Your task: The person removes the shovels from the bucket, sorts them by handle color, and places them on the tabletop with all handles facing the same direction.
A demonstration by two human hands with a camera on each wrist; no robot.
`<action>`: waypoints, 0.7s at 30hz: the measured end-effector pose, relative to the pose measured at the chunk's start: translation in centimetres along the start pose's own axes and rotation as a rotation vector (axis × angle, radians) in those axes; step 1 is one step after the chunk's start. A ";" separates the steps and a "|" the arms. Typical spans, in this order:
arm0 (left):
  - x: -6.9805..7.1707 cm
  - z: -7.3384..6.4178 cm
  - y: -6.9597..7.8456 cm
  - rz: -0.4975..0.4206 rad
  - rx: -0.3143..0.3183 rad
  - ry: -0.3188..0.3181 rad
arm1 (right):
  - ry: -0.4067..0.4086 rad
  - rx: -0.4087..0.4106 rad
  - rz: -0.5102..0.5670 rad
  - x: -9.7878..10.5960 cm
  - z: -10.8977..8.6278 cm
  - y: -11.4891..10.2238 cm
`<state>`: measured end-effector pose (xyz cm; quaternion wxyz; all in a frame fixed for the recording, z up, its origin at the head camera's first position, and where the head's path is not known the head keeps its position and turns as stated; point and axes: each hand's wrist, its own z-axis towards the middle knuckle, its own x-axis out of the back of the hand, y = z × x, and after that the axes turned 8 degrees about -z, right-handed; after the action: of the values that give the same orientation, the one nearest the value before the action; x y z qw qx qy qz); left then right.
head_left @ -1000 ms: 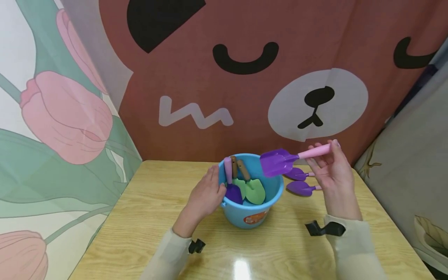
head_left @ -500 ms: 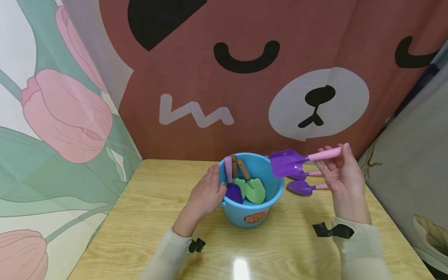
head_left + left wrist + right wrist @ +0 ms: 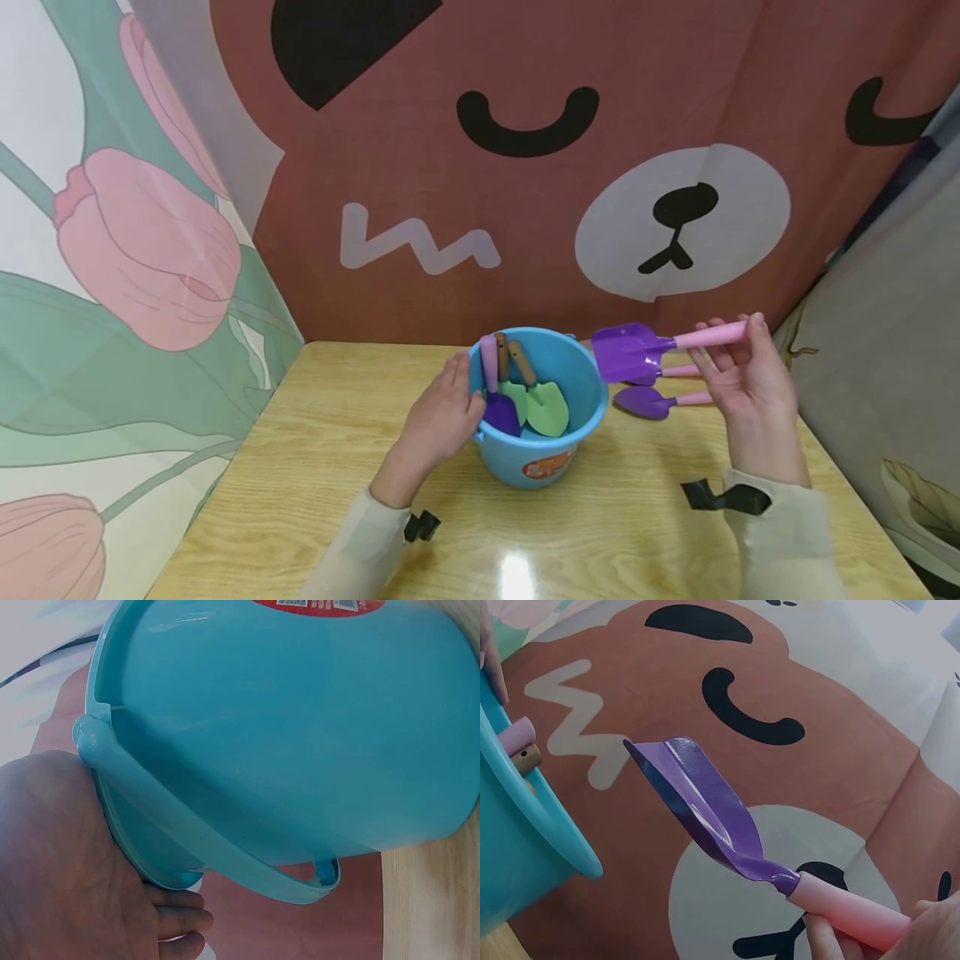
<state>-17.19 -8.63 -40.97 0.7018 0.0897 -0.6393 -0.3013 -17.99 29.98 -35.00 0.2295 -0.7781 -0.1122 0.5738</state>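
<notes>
My right hand pinches the pink handle of a purple toy shovel, raised just right of the blue bucket. The shovel's square blade points left, toward the bucket, in the right wrist view. My left hand rests on the bucket's left rim; in the left wrist view its palm lies along the rim with fingers straight. Inside the bucket are a dark purple shovel with a lilac handle and two green shovels with brown handles.
Two purple trowels with pink handles lie on the wooden table right of the bucket, partly covered by my hand and the held shovel. The bucket's handle hangs down its side. A bear-print cloth stands behind the table.
My right hand has moved to the right and slightly down with the purple shovel, drawing it from over the bucket to beside its right rim. The left hand has stayed put.
</notes>
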 end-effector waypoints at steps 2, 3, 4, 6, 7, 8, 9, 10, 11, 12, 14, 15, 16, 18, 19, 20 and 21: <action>0.0 0.0 0.0 0.001 -0.002 0.000 | 0.015 0.000 0.000 0.1 0.0 -0.1; 0.0 0.0 0.0 0.001 -0.002 0.001 | 0.023 -0.001 -0.001 0.2 0.1 -0.2; 0.0 0.0 0.0 0.000 -0.003 0.002 | 0.027 -0.002 0.000 0.3 0.1 -0.3; 0.0 0.0 0.0 -0.002 -0.003 0.002 | 0.032 -0.005 0.001 0.5 0.2 -0.4; 0.0 0.0 0.0 -0.002 -0.001 0.001 | 0.032 -0.006 -0.002 0.6 0.2 -0.5; 0.0 0.0 0.0 -0.002 -0.001 0.001 | 0.032 -0.006 -0.005 0.8 0.2 -0.6; 0.0 0.0 0.0 -0.002 -0.001 0.001 | 0.031 -0.009 -0.004 0.9 0.3 -0.7; 0.0 0.0 0.0 -0.002 0.000 0.000 | 0.025 -0.011 -0.004 1.0 0.3 -0.8; 0.0 0.1 0.0 -0.001 0.000 0.000 | 0.019 -0.014 -0.003 1.1 0.4 -0.9; 0.0 0.1 0.0 0.001 0.000 0.000 | 0.015 -0.017 0.000 1.3 0.4 -0.9; 0.0 0.1 0.0 0.005 -0.001 0.000 | 0.009 -0.026 0.010 1.5 0.5 -1.1; 0.0 0.1 0.0 0.005 -0.002 0.001 | 0.008 -0.031 0.016 1.7 0.5 -1.2; 0.0 0.1 0.0 0.006 -0.004 0.002 | 0.005 -0.037 0.022 1.8 0.6 -1.3; 0.0 0.1 0.0 0.008 -0.006 0.003 | 0.006 -0.048 0.031 2.0 0.7 -1.4; 0.0 0.1 0.0 0.009 -0.007 0.003 | 0.006 -0.052 0.031 2.1 0.7 -1.5; 0.0 0.1 -0.1 0.009 -0.008 0.004 | 0.010 -0.054 0.032 2.1 0.7 -1.5; 0.0 0.1 -0.1 0.008 -0.008 0.004 | 0.010 -0.058 0.035 2.2 0.8 -1.5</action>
<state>-17.31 -8.63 -41.02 0.7047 0.0849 -0.6369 -0.3010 -17.87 32.46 -36.28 0.1974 -0.7891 -0.1139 0.5704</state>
